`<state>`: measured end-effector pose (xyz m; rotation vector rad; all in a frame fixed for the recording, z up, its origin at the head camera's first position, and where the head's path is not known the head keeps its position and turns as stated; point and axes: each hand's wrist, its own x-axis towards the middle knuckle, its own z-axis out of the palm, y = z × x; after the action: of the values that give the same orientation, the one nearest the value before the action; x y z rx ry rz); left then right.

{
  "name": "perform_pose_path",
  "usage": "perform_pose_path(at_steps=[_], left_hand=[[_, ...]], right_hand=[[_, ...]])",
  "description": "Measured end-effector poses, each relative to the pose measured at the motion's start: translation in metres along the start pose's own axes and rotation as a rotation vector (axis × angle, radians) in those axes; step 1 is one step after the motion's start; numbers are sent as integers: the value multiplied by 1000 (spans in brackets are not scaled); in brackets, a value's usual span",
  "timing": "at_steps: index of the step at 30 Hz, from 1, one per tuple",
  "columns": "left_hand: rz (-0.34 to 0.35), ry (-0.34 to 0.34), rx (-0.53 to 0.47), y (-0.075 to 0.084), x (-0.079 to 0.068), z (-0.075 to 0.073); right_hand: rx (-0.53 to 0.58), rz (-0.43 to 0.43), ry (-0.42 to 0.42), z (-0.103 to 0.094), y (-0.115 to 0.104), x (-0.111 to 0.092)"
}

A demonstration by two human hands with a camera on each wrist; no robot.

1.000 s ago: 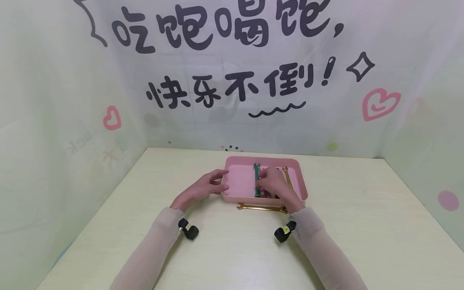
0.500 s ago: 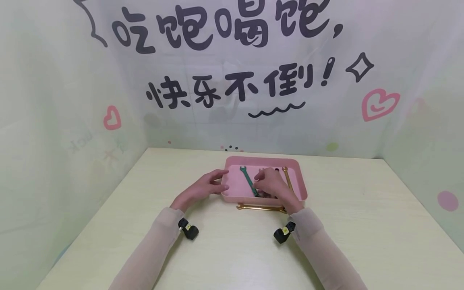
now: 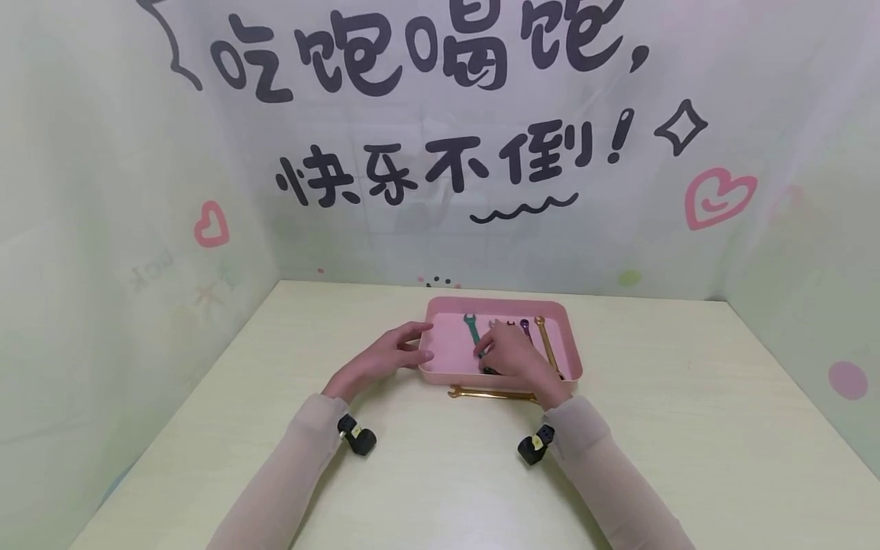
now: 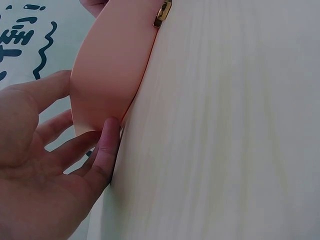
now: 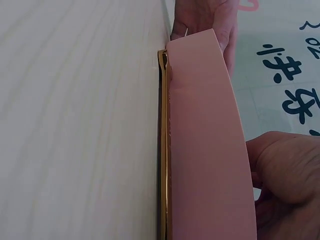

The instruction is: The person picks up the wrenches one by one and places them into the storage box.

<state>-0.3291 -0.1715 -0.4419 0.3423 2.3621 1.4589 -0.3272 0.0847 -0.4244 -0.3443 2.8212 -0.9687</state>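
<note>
A pink tray (image 3: 450, 378) stands on the table, holding several wrenches. In the head view, my right hand (image 3: 516, 351) reaches into it with curled fingers and pinches a green open-end wrench (image 3: 473, 327) by its lower half; the hand covers part of that wrench. Right of the hand lie a purple wrench (image 3: 525, 327) and a gold wrench (image 3: 545, 336). Two more wrench heads poke out behind the hand, mostly hidden. My left hand (image 3: 388, 354) rests against the tray's left end, its fingers spread along the end wall (image 4: 100, 95) in the left wrist view.
Along the tray's front wall, a second gold wrench (image 3: 491, 394) lies on the pale wooden table (image 3: 426, 473). Behind the table and at both sides hangs a white printed curtain (image 3: 385, 252). Each sleeve carries a small black camera at the cuff.
The green wrench, upright at first, tilted with its top to the left, then came partly back. My right hand moved slightly left, uncovering the purple wrench. My left hand stayed still.
</note>
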Motion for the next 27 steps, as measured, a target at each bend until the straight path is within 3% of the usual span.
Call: perform_pose_path(at_steps=[5, 16, 22, 27], left_hand=[[3, 0, 1, 0, 0, 0], [-2, 1, 12, 0, 0, 0], [0, 4, 22, -1, 0, 0], [2, 9, 15, -2, 1, 1]], right_hand=[[7, 51, 10, 0, -1, 1], [31, 76, 18, -13, -9, -6], [11, -42, 90, -27, -12, -21], [-22, -126, 79, -35, -14, -37]])
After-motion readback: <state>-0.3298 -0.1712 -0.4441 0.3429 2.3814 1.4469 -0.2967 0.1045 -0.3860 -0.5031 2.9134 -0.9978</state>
